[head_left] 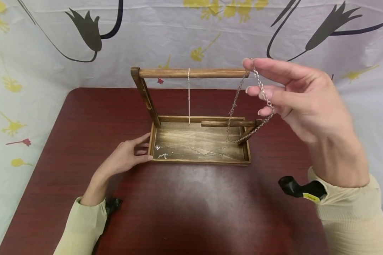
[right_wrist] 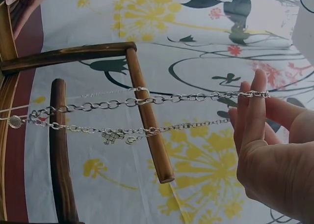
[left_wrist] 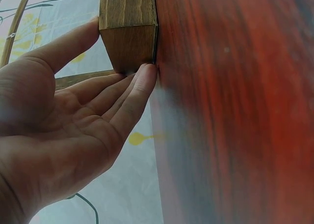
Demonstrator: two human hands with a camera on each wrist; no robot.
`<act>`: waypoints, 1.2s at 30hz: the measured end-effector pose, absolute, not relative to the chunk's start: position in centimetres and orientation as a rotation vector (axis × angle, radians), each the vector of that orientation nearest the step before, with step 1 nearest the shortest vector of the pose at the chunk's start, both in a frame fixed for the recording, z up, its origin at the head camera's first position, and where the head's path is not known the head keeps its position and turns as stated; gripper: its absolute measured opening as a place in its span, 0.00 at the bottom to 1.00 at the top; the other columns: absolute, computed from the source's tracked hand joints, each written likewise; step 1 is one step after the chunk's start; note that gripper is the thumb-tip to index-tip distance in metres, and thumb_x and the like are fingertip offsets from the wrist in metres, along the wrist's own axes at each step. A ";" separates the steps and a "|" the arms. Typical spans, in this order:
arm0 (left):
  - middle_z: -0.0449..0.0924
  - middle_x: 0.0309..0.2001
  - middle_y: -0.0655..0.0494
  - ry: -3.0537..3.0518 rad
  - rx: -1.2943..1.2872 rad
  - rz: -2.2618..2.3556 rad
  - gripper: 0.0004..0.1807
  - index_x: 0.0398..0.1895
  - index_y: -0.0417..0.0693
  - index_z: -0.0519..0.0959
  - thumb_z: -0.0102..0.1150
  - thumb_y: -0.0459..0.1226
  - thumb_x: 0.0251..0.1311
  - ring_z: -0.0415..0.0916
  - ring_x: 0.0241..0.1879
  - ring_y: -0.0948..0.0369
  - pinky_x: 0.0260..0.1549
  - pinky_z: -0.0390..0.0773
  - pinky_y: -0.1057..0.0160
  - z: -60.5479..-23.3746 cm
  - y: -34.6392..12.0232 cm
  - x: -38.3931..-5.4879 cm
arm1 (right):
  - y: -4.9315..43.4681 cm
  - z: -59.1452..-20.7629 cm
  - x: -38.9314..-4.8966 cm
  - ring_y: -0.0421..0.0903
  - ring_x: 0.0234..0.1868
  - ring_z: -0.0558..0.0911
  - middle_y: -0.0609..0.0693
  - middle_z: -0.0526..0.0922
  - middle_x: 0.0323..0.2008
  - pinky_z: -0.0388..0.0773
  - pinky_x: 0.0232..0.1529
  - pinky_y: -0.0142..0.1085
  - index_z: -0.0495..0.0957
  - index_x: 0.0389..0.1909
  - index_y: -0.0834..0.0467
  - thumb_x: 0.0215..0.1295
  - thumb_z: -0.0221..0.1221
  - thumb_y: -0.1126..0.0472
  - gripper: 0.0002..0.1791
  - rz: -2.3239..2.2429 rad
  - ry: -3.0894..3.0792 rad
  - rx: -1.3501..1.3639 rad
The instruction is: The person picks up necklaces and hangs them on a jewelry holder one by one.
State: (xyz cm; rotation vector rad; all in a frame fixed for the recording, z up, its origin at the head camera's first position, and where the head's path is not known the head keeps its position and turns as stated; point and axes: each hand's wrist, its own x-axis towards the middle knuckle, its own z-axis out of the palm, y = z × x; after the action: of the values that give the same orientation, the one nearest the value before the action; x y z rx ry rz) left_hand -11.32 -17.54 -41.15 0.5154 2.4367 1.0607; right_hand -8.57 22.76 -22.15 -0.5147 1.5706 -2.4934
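Observation:
My right hand pinches a silver chain necklace near the free right end of a wooden stand's upper bar. The necklace hangs in a long loop; small charms show on one strand in the right wrist view. Whether it touches the bar, I cannot tell. At the stand's wooden tray, my left hand touches the left end with thumb and fingertips, its fingers nearly straight. A thin light necklace hangs from the middle of the upper bar.
Fine necklaces lie across the tray floor. A shorter, lower bar juts leftward from the right post. The tray stands on a dark red table. Behind it hangs a white cloth with a flower print.

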 end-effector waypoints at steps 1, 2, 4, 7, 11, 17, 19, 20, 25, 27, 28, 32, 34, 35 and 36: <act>0.79 0.58 0.41 2.436 0.517 1.063 0.45 0.78 0.46 0.57 0.70 0.39 0.60 0.81 0.53 0.51 0.50 0.82 0.55 -41.2 -17.5 -11.3 | 22.8 -22.1 -8.7 0.54 0.43 0.85 0.69 0.67 0.67 0.85 0.29 0.37 0.66 0.66 0.75 0.64 0.40 0.89 0.29 -2.513 1.578 -0.490; 0.79 0.58 0.41 2.436 0.519 1.064 0.45 0.78 0.46 0.57 0.70 0.39 0.60 0.81 0.53 0.51 0.50 0.82 0.55 -41.2 -17.5 -11.3 | 22.9 -22.0 -8.8 0.53 0.42 0.85 0.69 0.68 0.67 0.85 0.29 0.37 0.66 0.66 0.75 0.65 0.41 0.89 0.28 -2.532 1.589 -0.467; 0.79 0.58 0.41 2.435 0.520 1.065 0.45 0.77 0.46 0.57 0.70 0.39 0.60 0.81 0.53 0.51 0.50 0.82 0.55 -41.2 -17.5 -11.3 | 23.1 -21.9 -9.2 0.53 0.40 0.85 0.69 0.69 0.66 0.85 0.29 0.36 0.67 0.65 0.76 0.65 0.41 0.89 0.28 -2.580 1.572 -0.433; 0.79 0.58 0.41 2.428 0.515 1.072 0.45 0.77 0.46 0.57 0.71 0.38 0.59 0.81 0.53 0.51 0.50 0.82 0.56 -41.2 -17.5 -11.4 | 23.5 -21.9 -9.7 0.54 0.39 0.85 0.71 0.69 0.64 0.85 0.28 0.37 0.66 0.65 0.77 0.65 0.41 0.88 0.27 -2.656 1.505 -0.412; 0.79 0.57 0.41 2.420 0.503 1.086 0.46 0.77 0.46 0.58 0.71 0.39 0.59 0.81 0.53 0.51 0.50 0.82 0.56 -41.2 -17.4 -11.4 | 23.9 -21.6 -10.4 0.53 0.37 0.84 0.71 0.71 0.63 0.84 0.26 0.36 0.67 0.65 0.76 0.65 0.43 0.88 0.26 -2.693 1.552 -0.363; 0.80 0.57 0.43 2.438 0.505 1.070 0.46 0.77 0.46 0.58 0.71 0.39 0.59 0.80 0.55 0.51 0.51 0.81 0.53 -41.3 -17.3 -11.4 | 24.1 -21.2 -11.3 0.52 0.34 0.82 0.72 0.74 0.60 0.82 0.25 0.33 0.68 0.63 0.78 0.64 0.46 0.88 0.26 -2.763 1.524 -0.304; 0.79 0.58 0.42 2.441 0.507 1.061 0.46 0.77 0.46 0.57 0.71 0.39 0.59 0.80 0.55 0.50 0.52 0.81 0.53 -41.3 -17.2 -11.3 | 24.1 -21.1 -11.6 0.52 0.33 0.82 0.73 0.74 0.59 0.82 0.24 0.32 0.68 0.62 0.79 0.64 0.46 0.87 0.24 -2.785 1.526 -0.329; 0.79 0.58 0.42 2.442 0.510 1.056 0.46 0.77 0.45 0.57 0.71 0.39 0.59 0.80 0.55 0.50 0.52 0.81 0.53 -41.2 -17.2 -11.3 | 24.1 -21.1 -11.7 0.52 0.33 0.81 0.74 0.74 0.58 0.82 0.24 0.31 0.68 0.62 0.79 0.65 0.46 0.87 0.24 -2.791 1.540 -0.349; 0.79 0.58 0.41 2.444 0.499 1.047 0.46 0.78 0.45 0.56 0.70 0.38 0.60 0.80 0.55 0.49 0.52 0.81 0.53 -41.1 -17.1 -11.3 | 24.0 -20.4 -12.2 0.53 0.32 0.80 0.75 0.73 0.58 0.82 0.25 0.32 0.68 0.61 0.80 0.65 0.48 0.86 0.22 -2.840 1.490 -0.380; 0.79 0.59 0.41 2.446 0.491 1.045 0.45 0.78 0.45 0.56 0.70 0.38 0.60 0.80 0.55 0.49 0.52 0.81 0.53 -41.0 -17.1 -11.2 | 23.9 -20.1 -12.4 0.53 0.32 0.80 0.76 0.73 0.57 0.82 0.25 0.32 0.67 0.61 0.81 0.64 0.48 0.86 0.23 -2.861 1.501 -0.371; 0.79 0.59 0.41 2.449 0.491 1.042 0.45 0.78 0.45 0.56 0.70 0.38 0.60 0.80 0.55 0.50 0.52 0.81 0.53 -41.0 -17.1 -11.2 | 23.9 -19.9 -12.5 0.53 0.31 0.80 0.76 0.74 0.56 0.82 0.24 0.33 0.66 0.61 0.81 0.64 0.49 0.86 0.23 -2.873 1.492 -0.367; 0.79 0.58 0.41 2.453 0.497 1.043 0.46 0.78 0.45 0.57 0.70 0.38 0.59 0.80 0.55 0.49 0.52 0.81 0.53 -41.0 -17.2 -11.2 | 24.1 -19.6 -13.0 0.54 0.32 0.80 0.75 0.75 0.54 0.82 0.24 0.34 0.67 0.61 0.81 0.64 0.49 0.86 0.23 -2.894 1.450 -0.319; 0.79 0.58 0.41 2.458 0.503 1.040 0.46 0.77 0.45 0.57 0.70 0.38 0.59 0.80 0.55 0.49 0.52 0.81 0.52 -41.1 -17.2 -11.2 | 24.3 -19.6 -13.4 0.54 0.32 0.79 0.74 0.76 0.53 0.82 0.24 0.35 0.68 0.60 0.80 0.63 0.50 0.86 0.23 -2.894 1.416 -0.287; 0.79 0.58 0.41 2.460 0.504 1.039 0.45 0.77 0.45 0.57 0.70 0.38 0.60 0.80 0.55 0.49 0.52 0.81 0.52 -41.1 -17.2 -11.2 | 24.5 -19.7 -13.6 0.55 0.32 0.79 0.73 0.77 0.52 0.82 0.24 0.35 0.69 0.60 0.80 0.63 0.50 0.86 0.23 -2.895 1.387 -0.265; 0.79 0.58 0.42 2.463 0.506 1.037 0.45 0.77 0.45 0.57 0.70 0.38 0.60 0.80 0.55 0.49 0.52 0.81 0.51 -41.1 -17.2 -11.2 | 24.6 -19.8 -13.7 0.55 0.32 0.79 0.72 0.77 0.52 0.82 0.24 0.36 0.70 0.59 0.79 0.63 0.51 0.86 0.22 -2.893 1.367 -0.248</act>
State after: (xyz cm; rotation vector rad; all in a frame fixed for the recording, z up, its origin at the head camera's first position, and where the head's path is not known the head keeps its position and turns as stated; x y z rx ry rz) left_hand -11.22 -17.16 -41.09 0.5059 2.4629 1.0365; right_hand -13.72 24.58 -19.76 -0.2478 1.3672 -2.8931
